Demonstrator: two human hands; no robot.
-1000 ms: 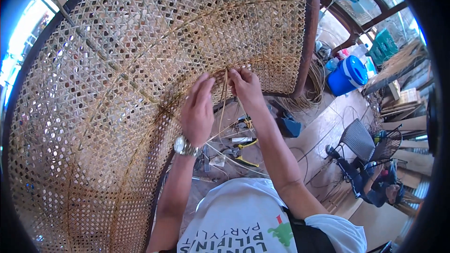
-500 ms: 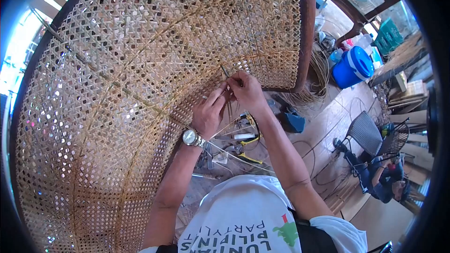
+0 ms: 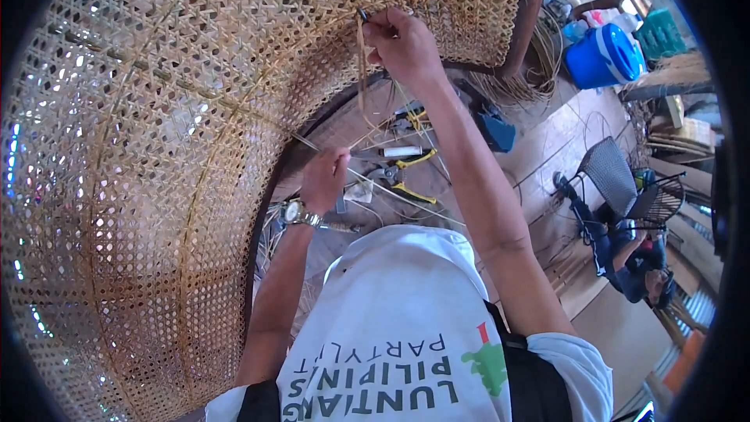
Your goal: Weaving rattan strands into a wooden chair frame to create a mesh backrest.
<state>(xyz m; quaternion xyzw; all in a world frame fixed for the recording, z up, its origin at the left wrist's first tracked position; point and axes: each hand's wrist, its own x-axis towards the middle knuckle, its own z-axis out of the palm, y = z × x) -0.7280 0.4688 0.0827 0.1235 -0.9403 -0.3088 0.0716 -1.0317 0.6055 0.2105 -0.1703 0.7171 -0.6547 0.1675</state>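
Head view: the right hand (image 3: 402,43) pinches a thin cane strand (image 3: 362,70) at the edge of the woven cane panel (image 3: 156,148); the left hand (image 3: 324,180) is closed around the same strand lower down, pulling it taut. Too hard a tug could snap the strand — or distort the weave. A blue bucket (image 3: 601,55) stands on the floor, lid on, contents hidden.

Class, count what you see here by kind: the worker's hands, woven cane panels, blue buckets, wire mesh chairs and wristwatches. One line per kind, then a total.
Hands: 2, left hand and right hand
Cane panel: 1
Blue bucket: 1
Mesh chair: 1
Wristwatch: 1
Total: 6
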